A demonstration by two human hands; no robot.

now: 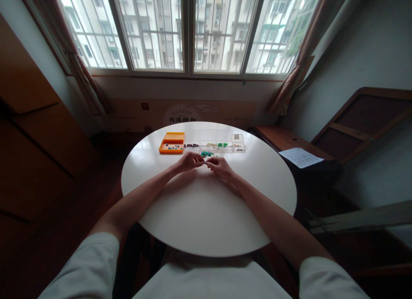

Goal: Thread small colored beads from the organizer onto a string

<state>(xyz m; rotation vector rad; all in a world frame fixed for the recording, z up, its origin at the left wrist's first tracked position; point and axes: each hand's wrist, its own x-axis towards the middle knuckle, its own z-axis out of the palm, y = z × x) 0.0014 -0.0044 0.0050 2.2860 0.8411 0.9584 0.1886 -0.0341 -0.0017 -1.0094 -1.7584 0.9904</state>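
My left hand (190, 161) and my right hand (219, 166) meet over the white round table (206, 217), fingertips pinched almost together. A tiny bluish piece (205, 163) shows between the fingertips, too small to name. Just beyond them lies a small pile of green and blue pieces (207, 154). Behind my left hand stands an open orange box (172, 151) with small blue pieces inside. To its right is a clear compartment box (209, 150), holding dark, pale yellowish and green pieces in separate sections.
A small clear box (238, 147) stands at the right end of the row. Right of the table, a paper sheet (301, 157) lies on a low dark surface. A large printed cardboard panel (234, 112) leans below the barred window (189, 32).
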